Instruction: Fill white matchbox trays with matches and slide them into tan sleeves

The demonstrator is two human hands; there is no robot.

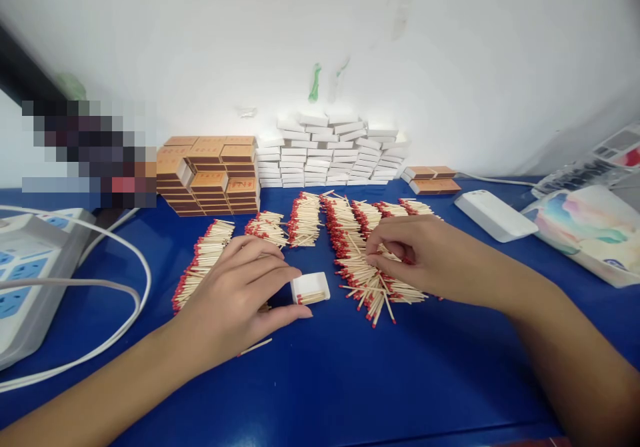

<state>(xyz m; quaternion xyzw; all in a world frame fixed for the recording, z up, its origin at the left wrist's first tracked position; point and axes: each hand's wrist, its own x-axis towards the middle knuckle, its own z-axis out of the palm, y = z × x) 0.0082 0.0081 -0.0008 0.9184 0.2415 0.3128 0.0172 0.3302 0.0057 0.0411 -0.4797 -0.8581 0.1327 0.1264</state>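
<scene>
A small white matchbox tray (318, 282) lies on the blue table with a few red-tipped matches inside. My left hand (245, 290) is beside its left end, thumb and index finger apart, the index fingertip at the tray's edge. My right hand (420, 254) reaches into the large heap of matches (363, 287), its thumb and index finger pinched together on matches at the pile's top. Its other fingers curl out of sight. Another row of matches (207, 254) is partly covered by my left hand. One loose match (256, 347) lies below that hand.
Orange-brown matchboxes (210, 180) are stacked at the back left, beside many white trays (320, 154) against the wall. More matchboxes (435, 186), a white device (495, 216) and a colourful packet (590, 230) lie right. A power strip (30, 280) and white cables (143, 260) occupy the left.
</scene>
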